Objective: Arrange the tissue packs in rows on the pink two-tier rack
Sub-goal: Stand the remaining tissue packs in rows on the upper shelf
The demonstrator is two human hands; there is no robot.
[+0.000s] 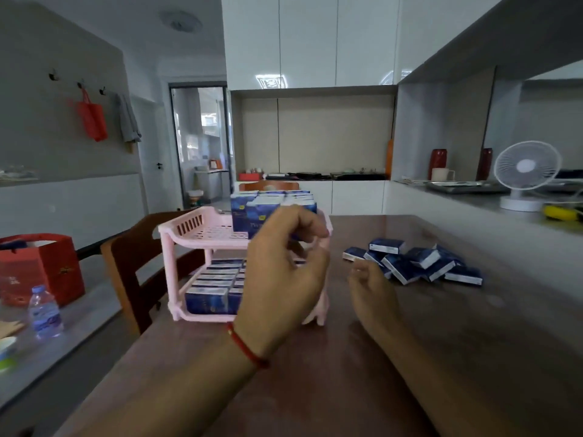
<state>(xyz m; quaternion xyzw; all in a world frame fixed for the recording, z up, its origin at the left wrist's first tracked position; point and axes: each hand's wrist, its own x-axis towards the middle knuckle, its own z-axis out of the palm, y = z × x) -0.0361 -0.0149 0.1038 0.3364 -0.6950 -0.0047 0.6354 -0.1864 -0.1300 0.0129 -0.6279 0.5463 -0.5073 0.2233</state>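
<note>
Two hands [280, 272] beside pink rack [189, 230]

I see a pale pink rack [202, 230] holding dark blue tissue packs [206, 299] with white edges. My left wrist wears a red string bracelet [249, 346]. The bench [473, 357] is dark brown.

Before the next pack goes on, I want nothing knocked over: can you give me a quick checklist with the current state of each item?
1. Rack upright on the table: ok.
2. Free space on the top tier, left side: ok.
3. Bottom tier packs in tidy rows: ok as far as visible; the left hand hides part.
4. Loose packs within reach on the table: ok.
5. Right hand free to pick: ok, holds nothing visible.
6. Left hand free of a pack: cannot tell; fingers curled at the top tier packs.
</note>
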